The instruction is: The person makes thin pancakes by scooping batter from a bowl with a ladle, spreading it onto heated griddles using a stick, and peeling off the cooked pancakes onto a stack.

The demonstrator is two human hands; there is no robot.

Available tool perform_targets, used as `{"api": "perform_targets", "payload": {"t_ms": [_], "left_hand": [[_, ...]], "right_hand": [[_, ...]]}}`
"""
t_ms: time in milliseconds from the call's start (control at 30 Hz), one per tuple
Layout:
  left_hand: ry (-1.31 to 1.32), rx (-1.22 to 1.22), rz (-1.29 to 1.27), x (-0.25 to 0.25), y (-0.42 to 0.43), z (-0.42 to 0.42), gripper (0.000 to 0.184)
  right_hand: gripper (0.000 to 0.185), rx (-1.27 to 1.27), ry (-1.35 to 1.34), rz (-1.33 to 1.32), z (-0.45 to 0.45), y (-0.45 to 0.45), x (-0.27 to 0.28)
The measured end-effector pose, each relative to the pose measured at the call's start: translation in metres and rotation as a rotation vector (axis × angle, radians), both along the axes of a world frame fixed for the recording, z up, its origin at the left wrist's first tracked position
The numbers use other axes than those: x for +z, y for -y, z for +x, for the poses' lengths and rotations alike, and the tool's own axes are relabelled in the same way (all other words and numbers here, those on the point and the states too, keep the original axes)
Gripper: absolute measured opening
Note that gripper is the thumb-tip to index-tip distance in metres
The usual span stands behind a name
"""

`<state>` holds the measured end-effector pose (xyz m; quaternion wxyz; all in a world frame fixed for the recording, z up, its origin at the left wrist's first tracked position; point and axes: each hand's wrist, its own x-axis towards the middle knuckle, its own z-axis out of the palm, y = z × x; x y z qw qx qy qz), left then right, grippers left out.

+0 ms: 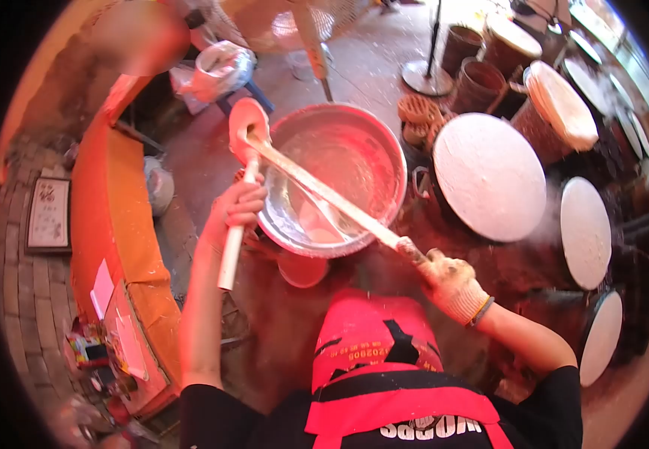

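Note:
My left hand (240, 203) is wrapped around the pale handle of a long-handled ladle (248, 120), its bowl raised over the far left rim of a wide metal basin (401, 168). In my right hand (451, 284), which wears a cream knitted glove, is a long wooden stick (332, 196). The stick slants across the basin, and its far end meets the ladle's bowl. Whitish residue coats the basin's inside, and a pale shape low in it is too unclear to name.
Large dark pots with round white tops (489, 176) stand to the right, with woven baskets (418, 112) and buckets (480, 82) behind. An orange-covered counter (118, 202) curves along the left. Another person stands at the upper left. A metal stand base (427, 78) is at the back.

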<state>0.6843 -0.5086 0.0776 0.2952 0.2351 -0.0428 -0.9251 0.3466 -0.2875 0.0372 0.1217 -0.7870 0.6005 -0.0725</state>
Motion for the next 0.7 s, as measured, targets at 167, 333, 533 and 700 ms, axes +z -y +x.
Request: {"api": "perform_targets", "payload": {"t_ms": [167,333,533,700], "left_hand": [[0.678,-0.002,-0.614,0.130,0.009,0.006,0.010],[0.360,-0.095,-0.208,0.075,0.065,0.022,0.009],[0.048,-0.273,0.298,0.021,0.081,0.019,0.018],[0.286,-0.518,0.380,0.058,0.063,-0.034,0.020]], "right_hand": [[0.064,-0.055,0.106,-0.435,-0.019,0.040,0.038],[0.063,-0.122,0.018,-0.446,0.007,0.059,0.005],[0.060,-0.195,-0.063,-0.299,0.015,0.000,-0.021],[0.069,-0.363,-0.103,-0.278,-0.014,-0.113,-0.033]]}}
